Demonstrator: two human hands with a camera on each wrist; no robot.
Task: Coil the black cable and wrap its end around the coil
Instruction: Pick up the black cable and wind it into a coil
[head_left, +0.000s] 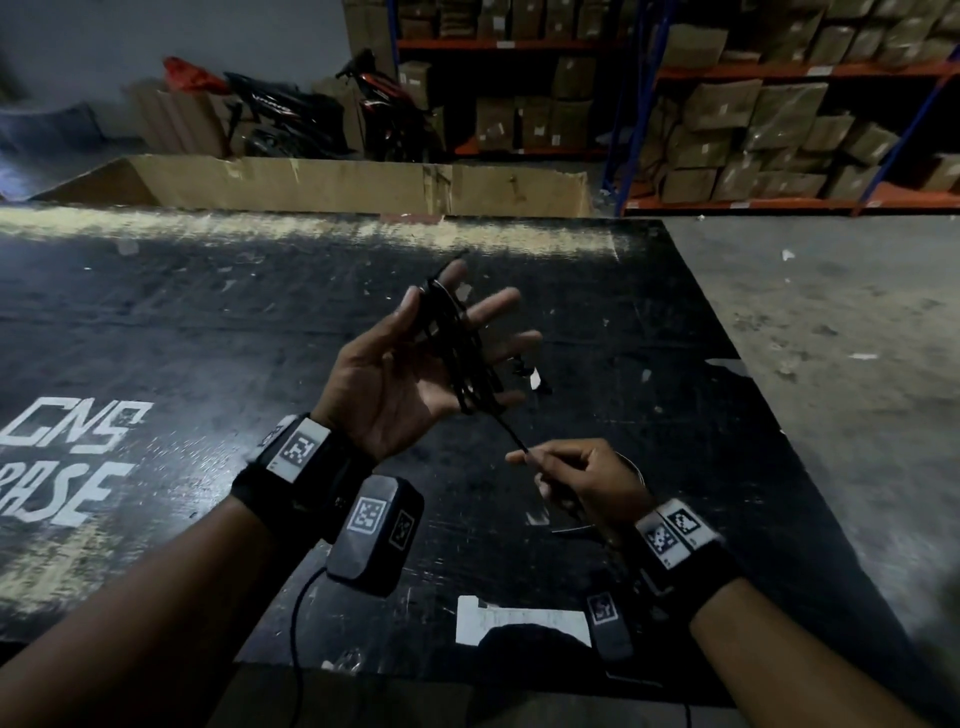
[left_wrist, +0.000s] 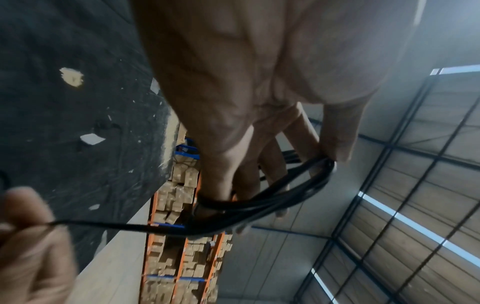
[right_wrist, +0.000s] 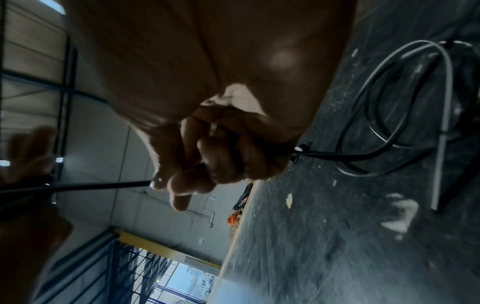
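My left hand is held palm up above the black table, fingers spread and straight. The black cable is wound in several loops over those fingers, from the thumb side to the little finger. The left wrist view shows the loops slung around the fingers of the left hand. One strand runs down and right into my right hand, which grips it in curled fingers. In the right wrist view the right hand holds the cable, and the slack lies looped on the table behind it.
The black table carries white lettering at the left and a white label near me. An open cardboard box stands past its far edge. Shelves of cartons and parked motorbikes stand behind. Concrete floor lies to the right.
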